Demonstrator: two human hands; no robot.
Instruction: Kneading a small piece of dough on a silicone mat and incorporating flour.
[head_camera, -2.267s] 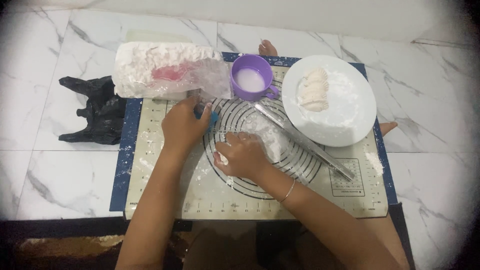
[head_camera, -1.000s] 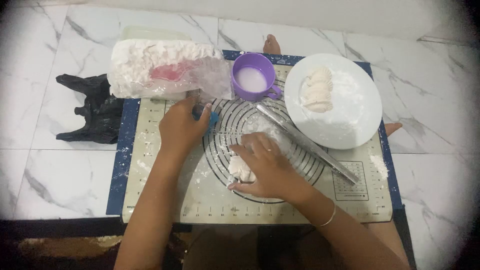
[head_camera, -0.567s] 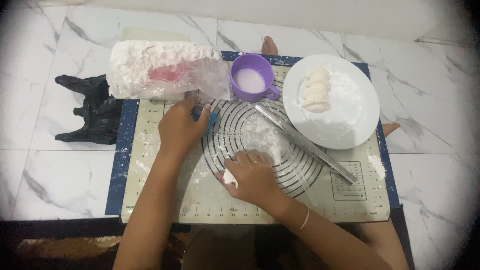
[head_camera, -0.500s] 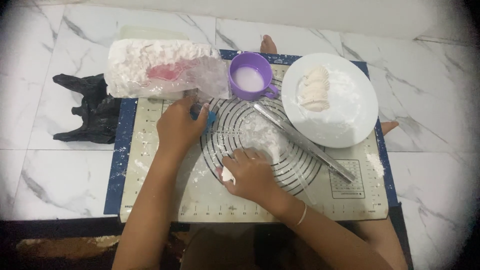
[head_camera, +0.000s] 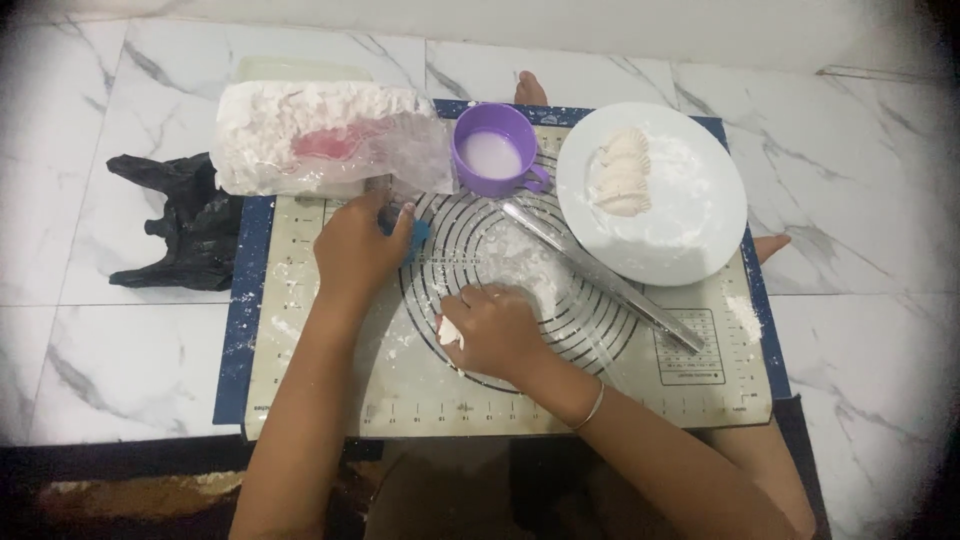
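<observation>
My right hand (head_camera: 492, 332) presses down on a small white piece of dough (head_camera: 449, 331) on the floured baking mat (head_camera: 330, 390), fingers curled over it. My left hand (head_camera: 356, 252) rests on the mat further back and grips a small blue object (head_camera: 418, 232), mostly hidden under the fingers. A clear rolling pin (head_camera: 610, 282) lies diagonally on the mat to the right of my right hand. A white plate (head_camera: 690, 210) at the back right holds several folded dumplings (head_camera: 622, 172).
A purple cup (head_camera: 492, 150) of white liquid stands at the mat's back edge. A plastic bag of flour (head_camera: 320, 138) lies at the back left. A black plastic bag (head_camera: 185, 225) sits on the marble floor to the left. My bare toes show beyond the mat.
My right hand has slid back and forth over the dough and now sits slightly further left and nearer me. My left hand has stayed in place on the blue object.
</observation>
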